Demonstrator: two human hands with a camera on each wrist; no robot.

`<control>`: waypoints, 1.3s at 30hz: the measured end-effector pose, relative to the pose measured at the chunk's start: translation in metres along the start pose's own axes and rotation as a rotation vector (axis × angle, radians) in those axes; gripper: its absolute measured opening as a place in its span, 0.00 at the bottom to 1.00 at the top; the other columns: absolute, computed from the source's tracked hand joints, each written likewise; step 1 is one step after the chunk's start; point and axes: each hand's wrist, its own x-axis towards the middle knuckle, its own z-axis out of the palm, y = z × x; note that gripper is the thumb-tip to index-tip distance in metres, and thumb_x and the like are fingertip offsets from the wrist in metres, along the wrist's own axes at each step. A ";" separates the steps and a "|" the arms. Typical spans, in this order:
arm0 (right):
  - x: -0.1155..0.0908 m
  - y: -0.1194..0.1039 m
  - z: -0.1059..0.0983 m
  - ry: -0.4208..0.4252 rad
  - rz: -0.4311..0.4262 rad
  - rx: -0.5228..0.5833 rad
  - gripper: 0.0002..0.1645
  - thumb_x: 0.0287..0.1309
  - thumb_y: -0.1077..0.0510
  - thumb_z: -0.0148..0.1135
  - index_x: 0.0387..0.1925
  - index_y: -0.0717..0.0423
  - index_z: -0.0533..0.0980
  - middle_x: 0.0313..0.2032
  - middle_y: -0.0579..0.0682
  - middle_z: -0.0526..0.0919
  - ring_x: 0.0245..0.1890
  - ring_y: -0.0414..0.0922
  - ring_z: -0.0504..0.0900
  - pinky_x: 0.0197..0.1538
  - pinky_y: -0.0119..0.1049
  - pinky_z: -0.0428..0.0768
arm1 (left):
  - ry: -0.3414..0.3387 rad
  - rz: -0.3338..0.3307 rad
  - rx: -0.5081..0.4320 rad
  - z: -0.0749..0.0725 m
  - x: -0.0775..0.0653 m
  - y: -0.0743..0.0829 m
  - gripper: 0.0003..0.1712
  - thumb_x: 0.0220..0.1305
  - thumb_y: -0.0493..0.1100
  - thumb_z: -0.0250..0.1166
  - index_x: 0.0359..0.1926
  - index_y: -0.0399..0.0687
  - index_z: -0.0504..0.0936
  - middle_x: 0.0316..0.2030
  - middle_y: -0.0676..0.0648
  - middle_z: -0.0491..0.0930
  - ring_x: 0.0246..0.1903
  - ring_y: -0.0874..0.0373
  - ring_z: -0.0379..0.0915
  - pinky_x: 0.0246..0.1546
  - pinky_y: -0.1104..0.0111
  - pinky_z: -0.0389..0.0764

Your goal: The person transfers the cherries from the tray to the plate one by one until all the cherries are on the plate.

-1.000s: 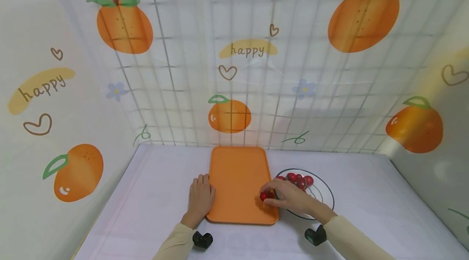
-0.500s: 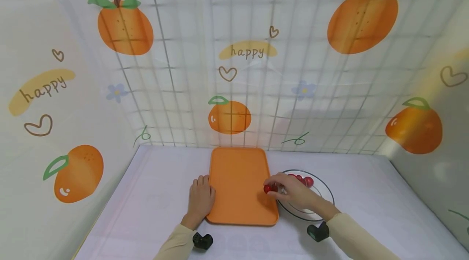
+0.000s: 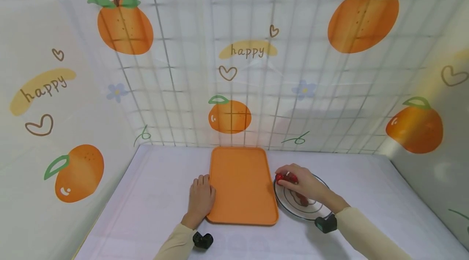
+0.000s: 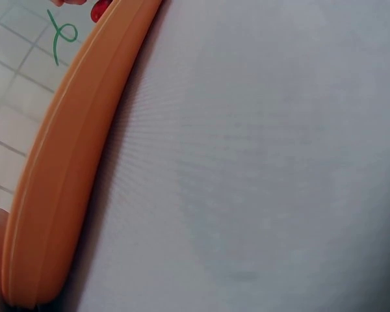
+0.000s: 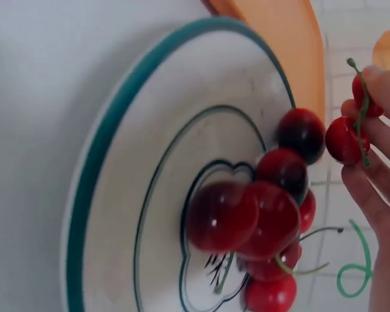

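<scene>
My right hand is above the white plate with a green rim. Its thumb and fingers pinch red cherries with green stems, two of which show in the right wrist view. Several dark red cherries lie on the plate below, partly hidden by the hand in the head view. An orange tray lies flat to the plate's left. My left hand rests at the tray's left edge, its fingers fairly straight and its thumb by the rim.
Both the tray and plate sit on a white-covered table. A patterned curtain with printed oranges stands behind and at both sides. A dark wrist device hangs below the right wrist, another near the left.
My right hand has moved up and to the right, from the tray's right edge to above the plate, with the cherries still pinched. My left hand has stayed in place.
</scene>
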 end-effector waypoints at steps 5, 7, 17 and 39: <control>-0.004 0.007 -0.001 0.000 0.028 -0.018 0.21 0.64 0.52 0.69 0.57 0.50 0.79 0.51 0.48 0.85 0.51 0.48 0.81 0.57 0.54 0.83 | 0.000 0.000 -0.003 0.000 0.000 0.000 0.20 0.67 0.39 0.58 0.57 0.34 0.78 0.43 0.39 0.78 0.38 0.47 0.70 0.42 0.56 0.74; -0.005 0.010 0.000 0.003 0.029 -0.035 0.21 0.64 0.53 0.69 0.57 0.50 0.79 0.51 0.48 0.84 0.50 0.47 0.81 0.56 0.52 0.84 | 0.003 0.003 -0.004 0.000 0.000 0.000 0.20 0.67 0.39 0.58 0.57 0.33 0.78 0.43 0.39 0.78 0.38 0.47 0.70 0.42 0.56 0.74; -0.007 0.012 0.003 0.019 0.039 -0.105 0.22 0.62 0.53 0.70 0.57 0.48 0.79 0.49 0.46 0.83 0.47 0.43 0.80 0.53 0.43 0.85 | -0.003 0.002 0.011 -0.002 0.001 0.001 0.20 0.67 0.39 0.58 0.57 0.33 0.77 0.42 0.39 0.78 0.37 0.48 0.69 0.41 0.57 0.73; -0.009 0.012 0.019 0.054 -0.089 -0.203 0.16 0.60 0.57 0.72 0.50 0.45 0.81 0.57 0.47 0.82 0.57 0.47 0.77 0.61 0.53 0.81 | 0.010 0.008 0.005 -0.001 0.000 0.000 0.20 0.67 0.40 0.59 0.56 0.34 0.78 0.43 0.39 0.79 0.38 0.48 0.70 0.41 0.57 0.74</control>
